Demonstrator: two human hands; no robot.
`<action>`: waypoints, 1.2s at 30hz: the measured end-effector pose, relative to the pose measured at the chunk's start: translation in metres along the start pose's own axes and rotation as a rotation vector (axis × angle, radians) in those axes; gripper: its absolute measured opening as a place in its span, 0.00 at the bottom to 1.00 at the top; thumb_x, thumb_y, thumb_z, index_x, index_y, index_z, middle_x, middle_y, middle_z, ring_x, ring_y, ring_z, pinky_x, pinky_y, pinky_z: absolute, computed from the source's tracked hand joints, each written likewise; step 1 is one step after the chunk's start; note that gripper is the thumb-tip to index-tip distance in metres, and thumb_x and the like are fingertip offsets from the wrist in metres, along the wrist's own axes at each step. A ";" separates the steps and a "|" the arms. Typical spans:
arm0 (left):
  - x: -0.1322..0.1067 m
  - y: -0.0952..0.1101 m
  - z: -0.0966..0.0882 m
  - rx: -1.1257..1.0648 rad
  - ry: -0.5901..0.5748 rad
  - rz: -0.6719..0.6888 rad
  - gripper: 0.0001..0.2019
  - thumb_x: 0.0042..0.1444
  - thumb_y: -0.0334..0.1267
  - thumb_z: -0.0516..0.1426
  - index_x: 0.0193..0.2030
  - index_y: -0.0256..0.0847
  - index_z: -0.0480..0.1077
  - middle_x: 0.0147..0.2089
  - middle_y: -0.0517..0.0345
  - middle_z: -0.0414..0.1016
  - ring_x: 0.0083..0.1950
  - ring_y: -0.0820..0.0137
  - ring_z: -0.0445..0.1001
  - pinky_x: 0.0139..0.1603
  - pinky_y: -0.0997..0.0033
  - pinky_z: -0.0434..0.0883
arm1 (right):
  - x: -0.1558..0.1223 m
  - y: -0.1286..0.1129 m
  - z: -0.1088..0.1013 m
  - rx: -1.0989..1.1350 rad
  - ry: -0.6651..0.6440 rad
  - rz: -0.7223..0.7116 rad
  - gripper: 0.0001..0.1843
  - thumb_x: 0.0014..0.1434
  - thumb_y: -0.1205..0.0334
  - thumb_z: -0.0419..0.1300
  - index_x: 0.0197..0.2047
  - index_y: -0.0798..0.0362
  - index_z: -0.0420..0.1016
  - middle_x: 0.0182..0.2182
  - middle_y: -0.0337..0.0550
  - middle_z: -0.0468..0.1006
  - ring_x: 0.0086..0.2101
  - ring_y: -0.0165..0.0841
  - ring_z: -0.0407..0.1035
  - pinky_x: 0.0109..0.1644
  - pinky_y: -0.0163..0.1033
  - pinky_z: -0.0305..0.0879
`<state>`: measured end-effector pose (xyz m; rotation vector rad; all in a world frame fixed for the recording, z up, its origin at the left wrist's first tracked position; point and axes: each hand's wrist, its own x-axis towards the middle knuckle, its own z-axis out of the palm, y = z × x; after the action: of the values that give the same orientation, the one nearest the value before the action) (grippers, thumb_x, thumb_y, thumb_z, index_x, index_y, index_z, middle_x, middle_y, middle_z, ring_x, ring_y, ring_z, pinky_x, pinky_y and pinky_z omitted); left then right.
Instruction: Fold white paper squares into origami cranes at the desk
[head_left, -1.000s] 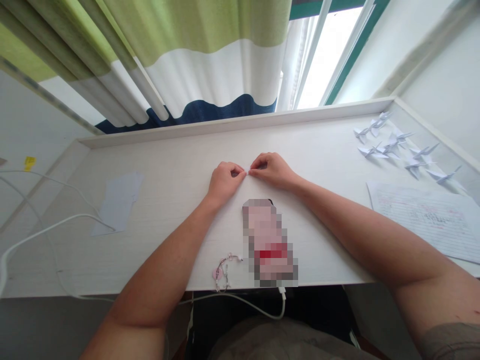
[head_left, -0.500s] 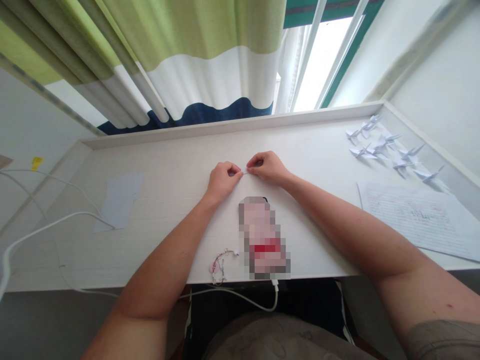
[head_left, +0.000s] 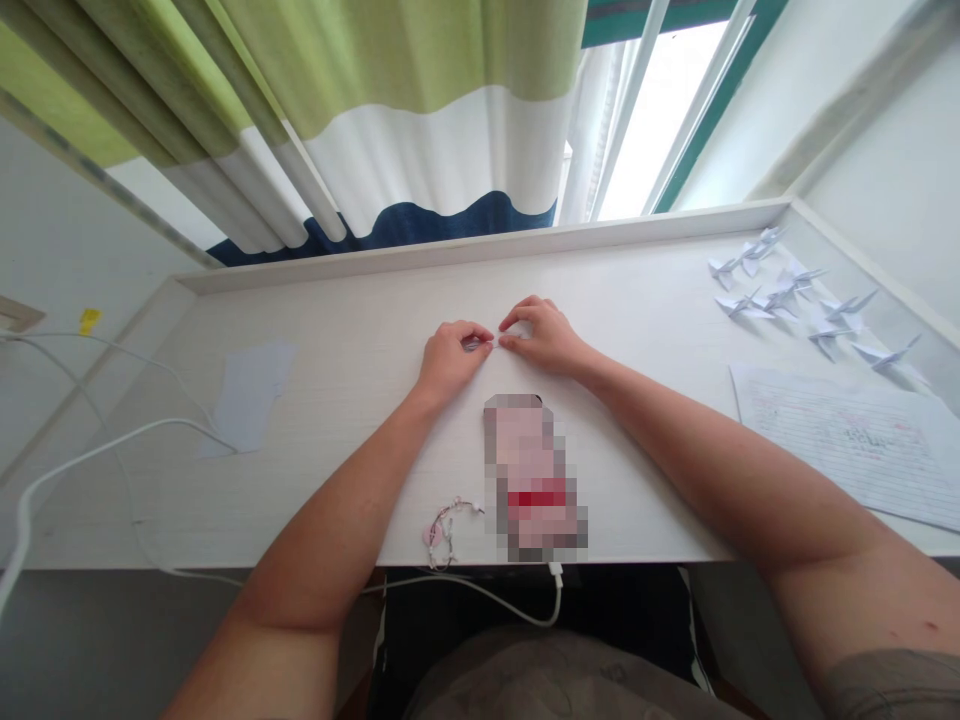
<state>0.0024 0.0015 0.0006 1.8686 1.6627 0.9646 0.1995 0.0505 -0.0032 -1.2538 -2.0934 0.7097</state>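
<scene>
Over the middle of the white desk, my left hand (head_left: pixel 454 358) is closed in a pinch on a small piece of white paper (head_left: pixel 496 344). Most of this paper is hidden by the fingers, so its shape cannot be made out. Facing it, my right hand (head_left: pixel 547 338) has its thumb and forefinger slightly apart, the fingertips right at the paper's edge. A phone (head_left: pixel 529 460), blurred out by large pixels, lies between my forearms. Beside it is a beaded strap with pink charms (head_left: pixel 433 535).
Several folded white paper cranes (head_left: pixel 814 300) stand at the back right. In front of them lie written, lined sheets (head_left: pixel 840 440). Loose white paper (head_left: pixel 251 395) rests on the left, near white cables (head_left: pixel 112 437). A raised ledge (head_left: pixel 480 245) runs along the back, under a curtain (head_left: pixel 435 130).
My right thumb and forefinger have parted and drawn slightly right, away from my left fingertips. My left hand keeps its pinch. The whole view has shifted a little.
</scene>
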 end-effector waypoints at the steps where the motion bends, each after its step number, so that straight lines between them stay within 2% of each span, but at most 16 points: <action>1: 0.000 0.000 -0.001 0.018 0.002 -0.007 0.06 0.58 0.35 0.64 0.41 0.47 0.83 0.45 0.55 0.85 0.49 0.62 0.80 0.57 0.59 0.75 | 0.001 0.002 -0.001 -0.005 -0.015 0.012 0.08 0.58 0.59 0.69 0.42 0.47 0.86 0.53 0.51 0.80 0.58 0.53 0.70 0.68 0.63 0.64; 7: -0.001 0.003 -0.004 0.097 -0.029 0.067 0.07 0.61 0.36 0.63 0.40 0.50 0.84 0.46 0.57 0.85 0.56 0.58 0.76 0.63 0.54 0.71 | 0.003 0.003 -0.018 0.091 -0.057 0.066 0.13 0.54 0.66 0.69 0.44 0.51 0.87 0.55 0.53 0.80 0.55 0.48 0.74 0.67 0.56 0.67; 10: -0.002 0.004 -0.004 0.146 -0.047 0.112 0.08 0.64 0.35 0.61 0.40 0.51 0.84 0.48 0.57 0.85 0.57 0.58 0.75 0.63 0.52 0.70 | 0.001 0.001 -0.020 0.193 -0.037 0.144 0.15 0.59 0.68 0.61 0.45 0.52 0.87 0.46 0.50 0.85 0.48 0.44 0.78 0.60 0.53 0.71; 12: -0.002 0.004 -0.004 0.187 -0.067 0.151 0.10 0.65 0.34 0.60 0.41 0.50 0.84 0.49 0.56 0.84 0.56 0.58 0.75 0.63 0.52 0.70 | -0.001 0.001 -0.018 0.172 -0.031 0.092 0.14 0.59 0.69 0.59 0.42 0.50 0.87 0.46 0.47 0.86 0.50 0.43 0.77 0.62 0.53 0.69; 15: -0.002 0.004 -0.005 0.247 -0.082 0.209 0.10 0.66 0.33 0.60 0.41 0.49 0.83 0.50 0.54 0.84 0.57 0.57 0.74 0.63 0.52 0.68 | -0.003 0.000 -0.013 0.049 -0.048 -0.043 0.11 0.59 0.66 0.62 0.37 0.47 0.87 0.48 0.45 0.85 0.54 0.46 0.73 0.67 0.58 0.63; 18: -0.002 0.005 -0.007 0.268 -0.026 0.226 0.07 0.64 0.34 0.62 0.41 0.47 0.83 0.49 0.53 0.83 0.57 0.56 0.73 0.63 0.52 0.68 | -0.005 -0.002 -0.013 0.002 -0.087 -0.100 0.07 0.59 0.63 0.65 0.35 0.47 0.86 0.45 0.46 0.85 0.52 0.48 0.73 0.66 0.60 0.62; 21: -0.001 0.005 -0.008 0.246 0.029 0.185 0.04 0.62 0.33 0.63 0.40 0.45 0.81 0.45 0.53 0.83 0.54 0.58 0.74 0.60 0.54 0.69 | -0.007 -0.005 -0.015 0.029 -0.122 -0.138 0.06 0.59 0.60 0.66 0.31 0.48 0.84 0.45 0.47 0.85 0.52 0.48 0.73 0.66 0.60 0.62; 25: -0.001 0.004 -0.009 0.178 0.046 0.091 0.03 0.61 0.33 0.65 0.35 0.44 0.79 0.39 0.55 0.82 0.47 0.61 0.75 0.56 0.57 0.72 | -0.009 -0.007 -0.014 0.050 -0.166 -0.229 0.07 0.58 0.64 0.65 0.29 0.47 0.83 0.53 0.44 0.85 0.58 0.47 0.72 0.69 0.58 0.61; 27: -0.002 0.002 -0.009 0.148 0.048 0.065 0.02 0.60 0.34 0.65 0.35 0.44 0.79 0.39 0.55 0.82 0.46 0.61 0.76 0.56 0.57 0.72 | -0.009 -0.007 -0.013 0.053 -0.178 -0.236 0.05 0.58 0.64 0.66 0.30 0.46 0.82 0.53 0.43 0.85 0.58 0.46 0.73 0.68 0.56 0.61; 29: -0.003 0.000 -0.010 0.124 0.037 0.074 0.03 0.61 0.35 0.64 0.37 0.45 0.81 0.40 0.55 0.84 0.48 0.61 0.77 0.57 0.56 0.73 | -0.008 -0.006 -0.011 0.057 -0.174 -0.225 0.03 0.58 0.63 0.68 0.36 0.46 0.84 0.51 0.43 0.85 0.54 0.45 0.75 0.66 0.54 0.64; 32: -0.006 -0.002 -0.012 0.083 -0.020 0.138 0.05 0.62 0.37 0.64 0.39 0.46 0.83 0.45 0.55 0.86 0.52 0.60 0.78 0.62 0.55 0.73 | -0.009 -0.005 -0.009 0.039 -0.153 -0.230 0.09 0.58 0.62 0.69 0.43 0.46 0.85 0.48 0.44 0.86 0.51 0.44 0.76 0.63 0.53 0.66; 36: -0.010 -0.002 -0.016 0.070 -0.080 0.159 0.06 0.62 0.38 0.64 0.40 0.49 0.85 0.49 0.56 0.87 0.56 0.59 0.78 0.64 0.53 0.73 | -0.012 -0.008 -0.005 -0.022 -0.124 -0.216 0.04 0.61 0.57 0.70 0.38 0.46 0.86 0.47 0.44 0.85 0.51 0.45 0.75 0.63 0.54 0.64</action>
<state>-0.0107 -0.0096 0.0077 2.0839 1.5384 0.8904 0.2024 0.0372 0.0031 -0.9968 -2.2999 0.6840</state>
